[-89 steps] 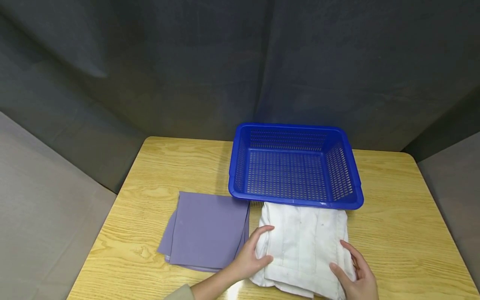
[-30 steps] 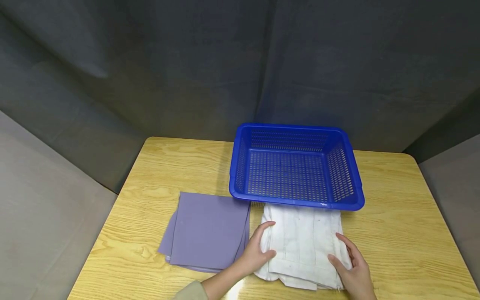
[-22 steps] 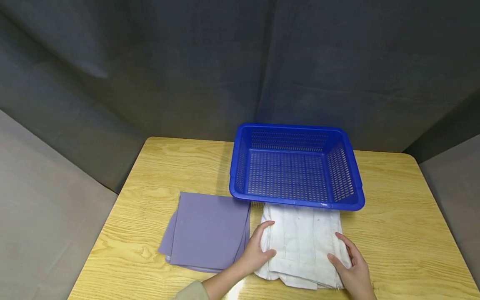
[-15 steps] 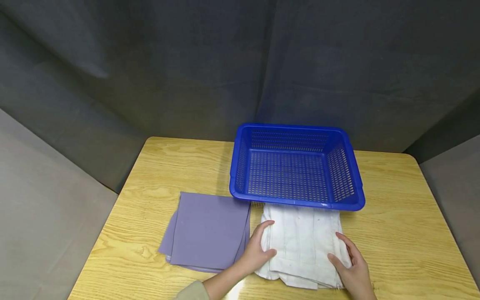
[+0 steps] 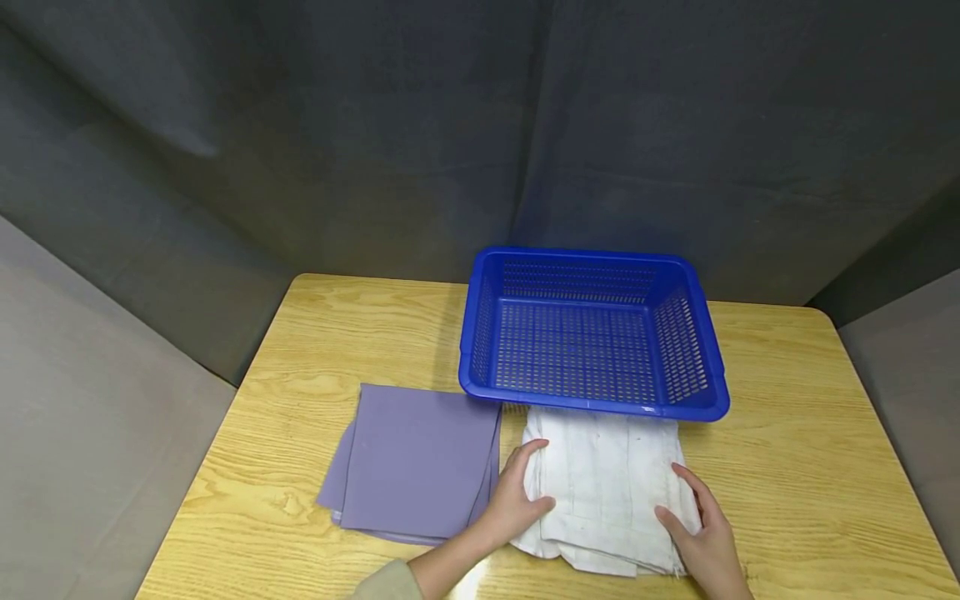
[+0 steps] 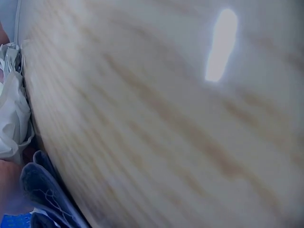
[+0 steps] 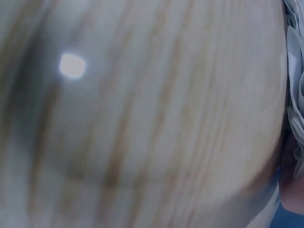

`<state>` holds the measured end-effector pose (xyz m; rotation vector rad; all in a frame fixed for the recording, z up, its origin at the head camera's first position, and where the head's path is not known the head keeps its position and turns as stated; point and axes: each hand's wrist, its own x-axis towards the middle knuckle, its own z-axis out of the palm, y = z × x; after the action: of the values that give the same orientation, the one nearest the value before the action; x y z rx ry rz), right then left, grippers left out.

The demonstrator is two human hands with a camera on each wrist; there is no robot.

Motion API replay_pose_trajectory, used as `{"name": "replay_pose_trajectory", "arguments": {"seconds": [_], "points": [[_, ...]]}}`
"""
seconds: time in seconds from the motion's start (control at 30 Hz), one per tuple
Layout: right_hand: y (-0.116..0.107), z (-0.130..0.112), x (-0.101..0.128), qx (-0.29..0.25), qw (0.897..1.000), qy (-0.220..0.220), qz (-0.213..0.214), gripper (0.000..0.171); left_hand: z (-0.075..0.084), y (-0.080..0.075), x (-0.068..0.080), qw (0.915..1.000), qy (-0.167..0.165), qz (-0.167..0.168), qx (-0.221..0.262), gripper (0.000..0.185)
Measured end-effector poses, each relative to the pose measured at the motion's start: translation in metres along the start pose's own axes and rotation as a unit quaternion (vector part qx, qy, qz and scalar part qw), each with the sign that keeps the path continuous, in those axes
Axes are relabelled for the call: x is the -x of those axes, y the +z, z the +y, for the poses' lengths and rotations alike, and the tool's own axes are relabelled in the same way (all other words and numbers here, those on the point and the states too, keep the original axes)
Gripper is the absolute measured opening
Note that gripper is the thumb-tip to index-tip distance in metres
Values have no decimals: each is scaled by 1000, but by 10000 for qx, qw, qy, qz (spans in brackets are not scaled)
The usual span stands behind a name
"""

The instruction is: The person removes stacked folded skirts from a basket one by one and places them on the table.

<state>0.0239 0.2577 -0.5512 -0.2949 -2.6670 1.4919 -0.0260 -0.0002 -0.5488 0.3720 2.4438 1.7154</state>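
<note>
A folded stack of white cloth [image 5: 603,492] with seams lies at the front of the table, its far edge right at the basket. My left hand [image 5: 513,504] holds its left side, thumb and index finger on the top layers. My right hand [image 5: 708,537] grips the opposite side the same way, and the remaining fingers are mostly hidden by the cloth. Both wrist views show mainly tabletop. White cloth folds [image 6: 12,114] show at the left edge of the left wrist view, and more white cloth [image 7: 295,71] at the right edge of the right wrist view.
A blue perforated plastic basket [image 5: 588,404] stands behind the white cloth. To the left of the cloth lies a flat stack of purple fabric [image 5: 420,462], close beside my left forearm. Dark curtains [image 5: 405,142] hang behind the wood-grain table [image 5: 795,433].
Over three seconds the white stack has moved slightly toward the basket and been squeezed narrower; my right hand has shifted left and forward. Within the last second hardly anything moves.
</note>
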Motion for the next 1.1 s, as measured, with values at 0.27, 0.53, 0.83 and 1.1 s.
{"name": "replay_pose_trajectory", "arguments": {"seconds": [0.27,0.53,0.83,1.1], "points": [[-3,-1,-4,401,9959,-802,-99,64,-2,-3,-3,9996,-30,-160,-249,77],[-11,-11,-8,1105,9882,-957,-453,65,-2,-6,-6,9976,-212,-340,-567,77],[-16,-5,-13,1596,9778,-1180,-671,65,0,-8,-8,9957,-396,-515,-667,76],[-18,-7,-14,1619,9779,-1022,-837,64,-1,-8,-8,9949,-613,-619,-510,77]]}}
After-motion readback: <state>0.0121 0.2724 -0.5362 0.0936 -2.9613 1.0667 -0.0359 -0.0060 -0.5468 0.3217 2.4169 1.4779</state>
